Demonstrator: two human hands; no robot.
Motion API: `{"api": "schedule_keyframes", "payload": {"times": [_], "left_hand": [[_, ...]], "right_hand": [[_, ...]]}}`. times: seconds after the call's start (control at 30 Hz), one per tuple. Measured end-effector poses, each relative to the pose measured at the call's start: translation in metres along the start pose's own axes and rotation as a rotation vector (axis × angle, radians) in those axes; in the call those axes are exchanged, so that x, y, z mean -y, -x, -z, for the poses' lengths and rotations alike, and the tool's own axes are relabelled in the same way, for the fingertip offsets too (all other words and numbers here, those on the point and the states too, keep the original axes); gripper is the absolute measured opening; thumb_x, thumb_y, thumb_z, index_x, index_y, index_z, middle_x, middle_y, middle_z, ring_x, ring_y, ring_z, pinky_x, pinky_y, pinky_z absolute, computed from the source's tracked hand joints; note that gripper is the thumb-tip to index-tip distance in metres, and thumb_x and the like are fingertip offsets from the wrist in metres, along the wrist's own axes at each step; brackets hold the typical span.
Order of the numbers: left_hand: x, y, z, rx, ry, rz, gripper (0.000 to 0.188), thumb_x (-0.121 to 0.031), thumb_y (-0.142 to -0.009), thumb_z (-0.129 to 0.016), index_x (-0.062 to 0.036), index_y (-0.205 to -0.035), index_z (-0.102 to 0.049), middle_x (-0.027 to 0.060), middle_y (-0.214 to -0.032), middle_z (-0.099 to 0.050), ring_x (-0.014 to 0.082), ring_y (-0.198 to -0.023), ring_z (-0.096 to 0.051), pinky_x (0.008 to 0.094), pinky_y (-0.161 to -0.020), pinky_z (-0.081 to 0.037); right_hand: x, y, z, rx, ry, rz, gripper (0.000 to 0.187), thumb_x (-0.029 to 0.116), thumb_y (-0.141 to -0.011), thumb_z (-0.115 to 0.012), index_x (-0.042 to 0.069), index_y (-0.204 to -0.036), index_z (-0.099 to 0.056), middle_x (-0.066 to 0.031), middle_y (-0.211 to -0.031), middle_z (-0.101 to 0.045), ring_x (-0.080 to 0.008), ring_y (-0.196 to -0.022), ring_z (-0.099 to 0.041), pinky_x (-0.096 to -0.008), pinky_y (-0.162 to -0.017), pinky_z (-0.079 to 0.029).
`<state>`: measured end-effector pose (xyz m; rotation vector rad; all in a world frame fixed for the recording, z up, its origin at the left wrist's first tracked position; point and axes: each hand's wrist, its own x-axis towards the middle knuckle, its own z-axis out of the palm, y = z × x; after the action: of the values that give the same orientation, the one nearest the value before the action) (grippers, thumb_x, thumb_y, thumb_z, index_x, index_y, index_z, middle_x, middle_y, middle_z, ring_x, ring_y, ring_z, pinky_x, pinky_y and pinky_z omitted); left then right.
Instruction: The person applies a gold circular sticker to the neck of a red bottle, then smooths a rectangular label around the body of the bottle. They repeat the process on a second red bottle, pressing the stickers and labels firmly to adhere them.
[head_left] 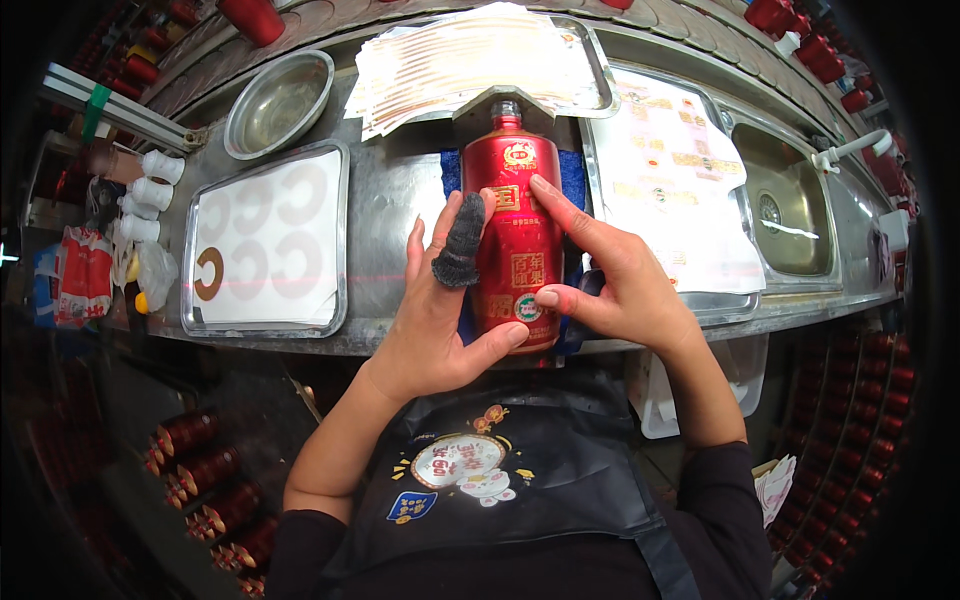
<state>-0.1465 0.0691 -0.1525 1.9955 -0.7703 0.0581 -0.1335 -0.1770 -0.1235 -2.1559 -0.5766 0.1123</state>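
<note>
A glossy red bottle (512, 240) with gold lettering and emblems lies on its back, its clear neck against a grey angled rest (540, 104). Blue cloth (572, 178) shows beneath it on both sides. My left hand (425, 320) holds the bottle's left side, thumb across the lower front. A dark knitted sleeve (460, 243) covers one of its fingers, and the other fingers stretch away from the glass. My right hand (630, 280) grips from the other side, index finger and thumb pressed on the front. Its remaining fingers are mostly hidden.
A tray with white ring-print sheets (262, 235) and a metal bowl (280, 105) stand left. Fanned paper sheets (480, 62) lie at the back. Right are a tray of printed sheets (665, 190) and a sink (785, 200) with a white tap (855, 150). Red bottles (205, 470) fill racks below.
</note>
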Motion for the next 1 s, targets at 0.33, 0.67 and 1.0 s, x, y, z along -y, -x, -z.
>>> {"api": "schedule_keyframes", "payload": {"times": [0.33,0.67,1.0], "left_hand": [[0.000,0.001,0.002,0.010,-0.014,0.006,0.101,-0.040,-0.082,-0.078,-0.0094,-0.160,-0.022,0.0161,-0.165,-0.029,0.0416,-0.154,-0.018,0.0656,-0.119,-0.005],[-0.002,0.009,-0.006,-0.054,0.194,0.101,0.109,-0.038,-0.083,-0.079,-0.0024,-0.161,-0.012,0.0256,-0.163,-0.023,0.0445,-0.151,-0.021,0.0583,-0.122,-0.006],[-0.001,0.012,-0.009,-0.068,0.222,0.120,0.115,-0.035,-0.080,-0.081,0.0005,-0.161,-0.008,0.0284,-0.164,-0.018,0.0465,-0.150,-0.021,0.0561,-0.124,-0.008]], "right_hand": [[-0.004,0.001,-0.001,0.013,-0.103,-0.029,0.092,0.033,-0.083,-0.079,0.008,-0.159,-0.035,-0.0193,-0.138,-0.061,-0.0288,-0.103,-0.069,-0.0339,-0.090,-0.051],[-0.043,-0.004,0.023,-0.591,-1.036,-0.571,0.036,0.017,-0.098,-0.057,0.000,-0.129,-0.064,-0.0046,-0.091,-0.066,-0.0103,-0.075,-0.061,-0.0231,-0.074,-0.051],[0.025,0.017,-0.004,-0.228,0.225,0.233,0.034,-0.001,-0.081,-0.079,-0.003,-0.111,-0.065,-0.0130,-0.096,-0.069,-0.0185,-0.085,-0.068,-0.0281,-0.076,-0.054]]}}
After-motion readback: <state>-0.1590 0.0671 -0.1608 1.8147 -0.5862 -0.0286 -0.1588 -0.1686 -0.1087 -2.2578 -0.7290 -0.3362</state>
